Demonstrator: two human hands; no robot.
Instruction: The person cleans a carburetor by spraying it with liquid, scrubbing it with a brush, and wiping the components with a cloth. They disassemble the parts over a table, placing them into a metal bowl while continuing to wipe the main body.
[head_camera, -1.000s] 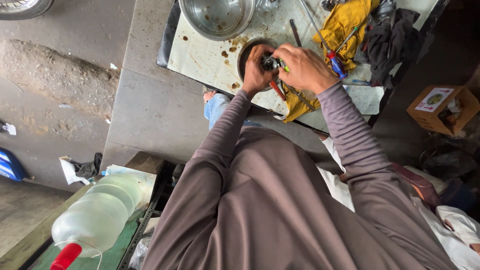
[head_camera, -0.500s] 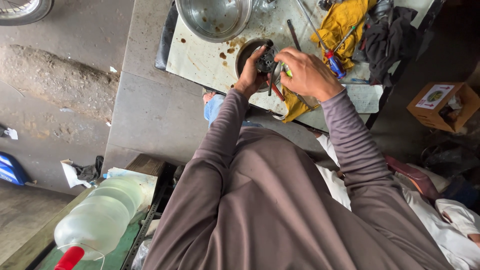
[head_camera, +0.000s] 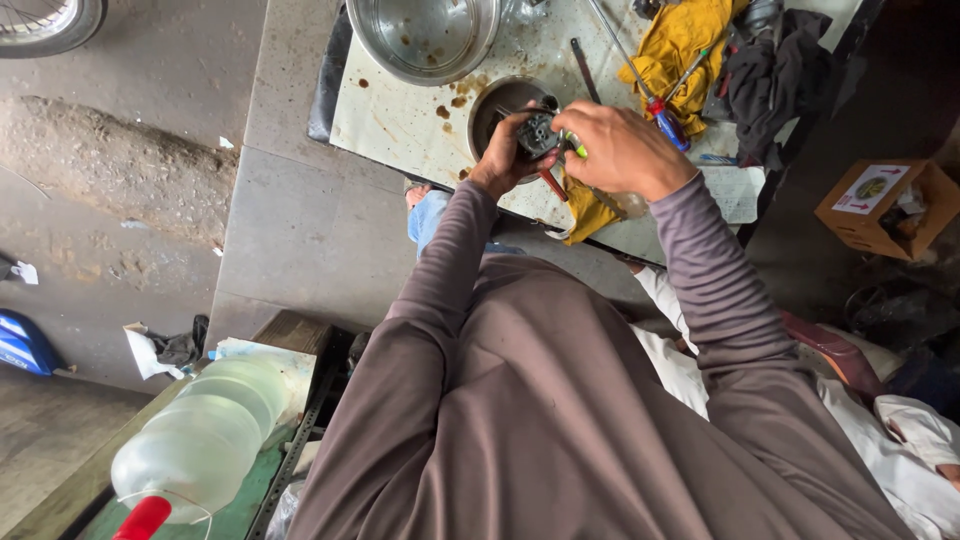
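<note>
Left hand (head_camera: 505, 155) is closed around a small dark metal part (head_camera: 537, 132), held just above the stained work tray (head_camera: 400, 120). Right hand (head_camera: 620, 150), beside it, grips a green-handled tool (head_camera: 572, 145) with its tip at the part.

Risk: the tool could slip off the oily part and strike the left fingers. Directly beyond the hands sits a dark round bowl (head_camera: 495, 100); a dropped piece could land there. Further out, a steel basin (head_camera: 425, 35) and yellow rag (head_camera: 680, 45) crowd the tray.
</note>
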